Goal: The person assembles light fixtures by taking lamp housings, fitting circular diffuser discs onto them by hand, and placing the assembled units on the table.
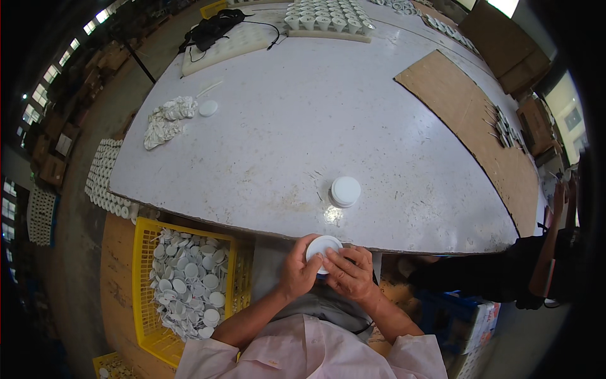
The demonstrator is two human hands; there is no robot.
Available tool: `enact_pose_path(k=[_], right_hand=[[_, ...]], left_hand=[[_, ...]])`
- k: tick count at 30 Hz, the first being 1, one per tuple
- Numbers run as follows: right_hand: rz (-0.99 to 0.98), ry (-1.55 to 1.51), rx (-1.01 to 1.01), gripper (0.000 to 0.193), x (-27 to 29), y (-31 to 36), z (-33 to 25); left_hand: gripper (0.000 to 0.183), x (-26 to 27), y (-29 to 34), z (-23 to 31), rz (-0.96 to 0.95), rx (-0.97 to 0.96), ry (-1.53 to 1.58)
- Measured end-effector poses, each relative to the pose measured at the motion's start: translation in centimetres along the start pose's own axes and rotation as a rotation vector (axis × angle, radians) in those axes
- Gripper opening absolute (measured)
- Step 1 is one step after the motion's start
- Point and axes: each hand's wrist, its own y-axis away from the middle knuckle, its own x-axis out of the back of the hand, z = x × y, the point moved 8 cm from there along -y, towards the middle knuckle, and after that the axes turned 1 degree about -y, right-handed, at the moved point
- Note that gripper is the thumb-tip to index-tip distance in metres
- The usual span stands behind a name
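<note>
A round white plastic piece (pixel 322 240) with a raised rim is between my hands, just off the table's near edge. My left hand (pixel 299 270) is closed on its left side, thumb at its lower edge. My right hand (pixel 352 274) grips its right side, with fingertips resting on its face. Beyond it, on the table, stands a white round part with a domed top (pixel 346 191). What lies underneath the piece I hold is hidden by my fingers.
Left of my lap stands a yellow basket (pixel 144 297) full of white disc-shaped parts (pixel 183 271). On the white table (pixel 278 139) lie a crumpled cloth (pixel 165 121), a small white disc (pixel 208 108) and a cardboard sheet (pixel 464 120). Rows of white cups (pixel 328 19) stand at the far side.
</note>
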Motion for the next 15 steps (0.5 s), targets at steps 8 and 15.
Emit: enact_pose_path(k=[8, 15], right_hand=[[-0.051, -0.182, 0.007, 0.037, -1.1, -1.3, -1.1], [0.208, -0.112, -0.391, 0.032, 2.0, 0.4, 8.3]], left_hand=[[0.036, 3.8, 1.8, -3.9, 0.057, 0.271, 0.194], [0.055, 20.6, 7.6, -12.0, 0.531, 0.383, 0.111]])
